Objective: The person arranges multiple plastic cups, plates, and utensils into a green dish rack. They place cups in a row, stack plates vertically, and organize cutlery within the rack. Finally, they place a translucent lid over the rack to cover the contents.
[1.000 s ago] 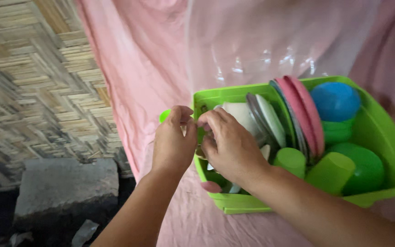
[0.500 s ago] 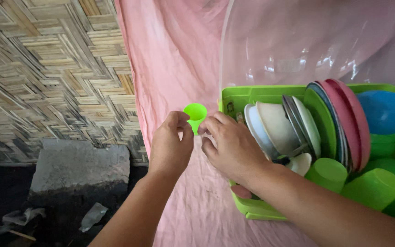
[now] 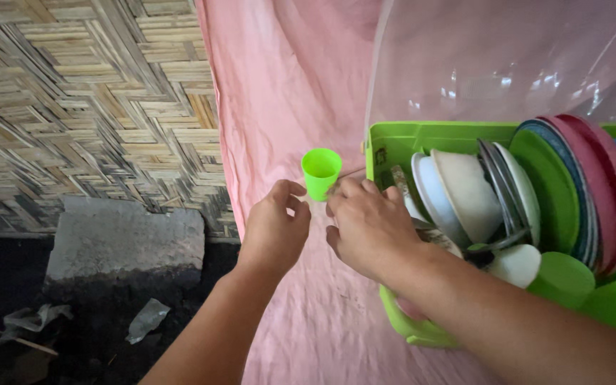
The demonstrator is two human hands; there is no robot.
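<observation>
While both hands, left hand (image 3: 274,229) and right hand (image 3: 365,227), pinch the small green cup (image 3: 321,172) low down, left of the green dish rack (image 3: 386,146), it looks light, stiff and smooth, best gripped around its wall.

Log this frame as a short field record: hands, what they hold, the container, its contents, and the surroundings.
left hand: fingertips at the base of the small green cup
right hand: fingertips at the cup's base from the other side
cup: upright, open end up, outside the rack
container: green dish rack on pink cloth
contents: white bowls, green and pink plates
surroundings: woven wall, grey block
</observation>
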